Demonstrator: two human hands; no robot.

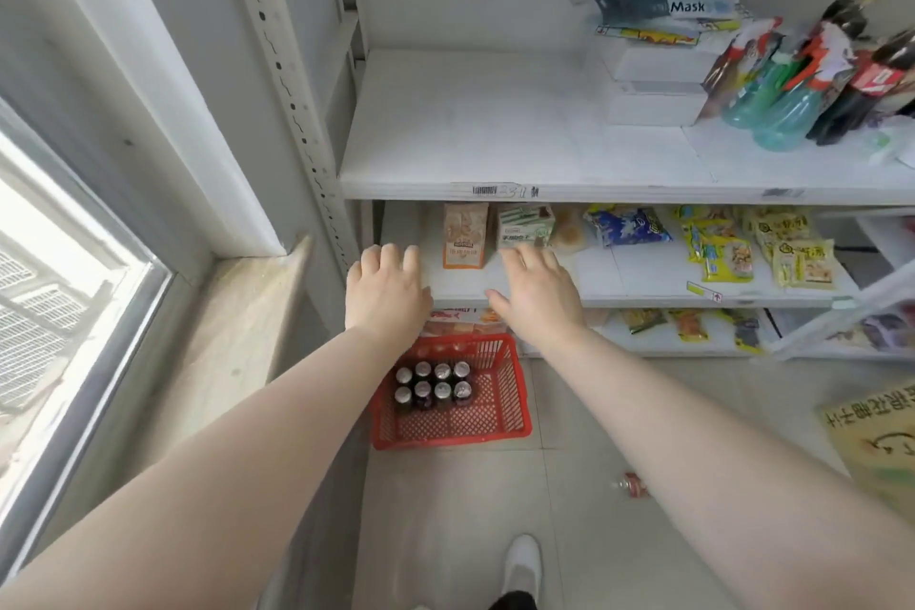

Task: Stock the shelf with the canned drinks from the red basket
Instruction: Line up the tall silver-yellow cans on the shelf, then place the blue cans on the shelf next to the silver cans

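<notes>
Forearms reach forward over the floor. Below them the red basket [450, 411] sits on the tiles, canned drinks [433, 385] clustered in its back left corner. Beyond, left hand [383, 290] and right hand [537, 292] hover at the middle shelf [643, 298] edge, each grip open and holding nothing.

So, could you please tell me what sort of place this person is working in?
Most likely a small shop or convenience store. White retail shelving carries a barcode label on its edge, packaged snacks lie on the middle shelf, and a red basket holding canned drinks sits on the tiled floor below.
</notes>
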